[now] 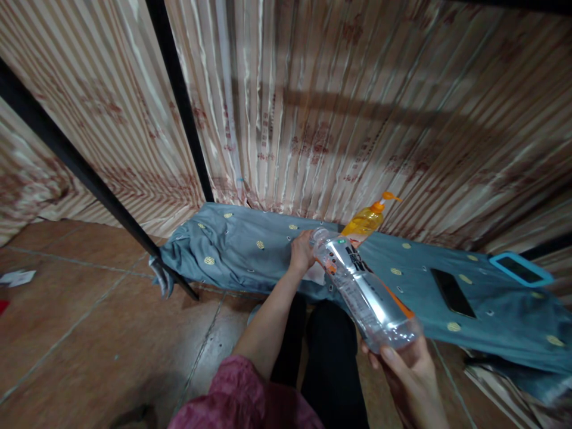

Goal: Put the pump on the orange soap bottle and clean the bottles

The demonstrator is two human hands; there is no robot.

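A clear plastic bottle [369, 292] with a silver and orange label is tilted in front of me, its capless neck to the upper left. My right hand [406, 369] grips it at the base, thumb on the near side. At the neck, my left hand [304, 253] is closed around the bottle just below its mouth; its fingertips are partly hidden. Behind the bottle stands a pump bottle [364, 221] of yellow liquid with an orange pump head, its lower part covered. Something whitish [316, 274] shows beneath my left hand, too little of it to name.
A grey-blue cloth [250, 262] with pineapple prints covers the long low surface. On its right side lie a black phone [452, 292] and a blue-framed object [521, 269]. Black poles [179, 101] rise at left before a striped curtain [313, 119]. Brown tiles [89, 316] form the floor.
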